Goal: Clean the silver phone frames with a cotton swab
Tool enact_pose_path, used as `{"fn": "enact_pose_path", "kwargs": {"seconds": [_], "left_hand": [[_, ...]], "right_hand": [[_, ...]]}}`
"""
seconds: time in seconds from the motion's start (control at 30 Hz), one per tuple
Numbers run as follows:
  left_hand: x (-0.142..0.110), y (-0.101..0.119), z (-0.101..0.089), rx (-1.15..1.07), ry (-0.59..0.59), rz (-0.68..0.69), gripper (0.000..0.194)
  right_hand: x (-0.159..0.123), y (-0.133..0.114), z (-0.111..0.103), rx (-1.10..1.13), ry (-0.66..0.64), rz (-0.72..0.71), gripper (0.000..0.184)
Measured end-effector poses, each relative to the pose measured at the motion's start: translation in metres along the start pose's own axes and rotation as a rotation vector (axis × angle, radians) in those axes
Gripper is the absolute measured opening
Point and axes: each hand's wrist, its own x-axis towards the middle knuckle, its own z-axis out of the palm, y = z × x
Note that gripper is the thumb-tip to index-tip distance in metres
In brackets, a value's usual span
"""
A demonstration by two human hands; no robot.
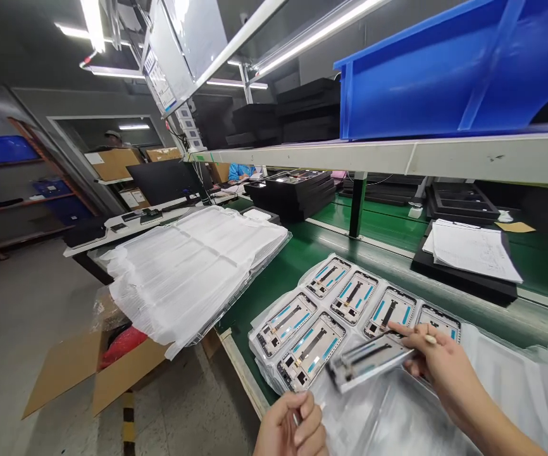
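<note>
My right hand (pixel 438 361) grips a phone frame (pixel 371 360) by one end, tilted above the tray and slightly blurred. A pale cover or tip shows on one of its fingers. Beneath and around it lies a white, film-lined tray (pixel 274 368) holding several similar phone frames (pixel 312 348) with black ribbon cables and blue strips. At the tray's near edge is my left hand (pixel 295 425), its fingers curled closed. What it holds, if anything, is hidden. The near part of the tray shows wrinkled clear film.
A stack of white film-covered trays (pixel 198 247) stands to the left. Papers (pixel 473 248) lie on a black foam block behind the tray. Overhead, a shelf (pixel 388 156) carries a blue bin (pixel 445 76). An open cardboard box (pixel 65 367) is on the floor. A person in blue (pixel 240 171) sits farther back.
</note>
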Motion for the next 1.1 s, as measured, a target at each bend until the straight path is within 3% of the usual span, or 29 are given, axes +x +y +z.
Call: {"fn": "enact_pose_path", "kwargs": {"seconds": [0.1,0.2,0.3,0.5,0.7,0.8,0.9,1.0,1.07,1.1], "left_hand": [[0.017,-0.003,0.018,-0.028,0.116,0.082,0.015],[0.035,-0.011,0.037,-0.061,0.222,0.161,0.026],[0.051,-0.019,0.050,-0.082,0.262,0.203,0.039],[0.069,-0.031,0.044,-0.114,0.183,0.312,0.031],[0.069,-0.037,0.038,-0.074,-0.018,0.353,0.033],[0.066,-0.039,0.039,-0.055,-0.045,0.388,0.027],[0.065,-0.041,0.045,-0.025,0.060,0.383,0.027],[0.063,-0.040,0.055,-0.029,0.153,0.403,0.032],[0.061,-0.038,0.063,-0.069,0.198,0.412,0.031],[0.061,-0.036,0.067,-0.098,0.224,0.406,0.031]], "right_hand": [[0.008,-0.004,-0.005,0.086,0.106,-0.030,0.043],[0.010,-0.004,-0.004,0.144,0.152,-0.069,0.048],[0.006,-0.002,0.000,0.177,0.108,-0.085,0.049],[0.000,0.009,0.005,0.196,0.038,-0.056,0.043],[0.002,0.014,0.002,0.184,-0.029,0.008,0.042],[0.005,0.014,-0.001,0.161,-0.049,0.042,0.040],[0.007,0.014,0.000,0.122,-0.060,0.042,0.039],[0.003,0.009,0.003,0.072,-0.035,0.013,0.051],[-0.004,0.005,0.004,0.026,0.022,-0.100,0.057],[-0.009,0.002,0.004,-0.026,0.064,-0.240,0.055]]}}
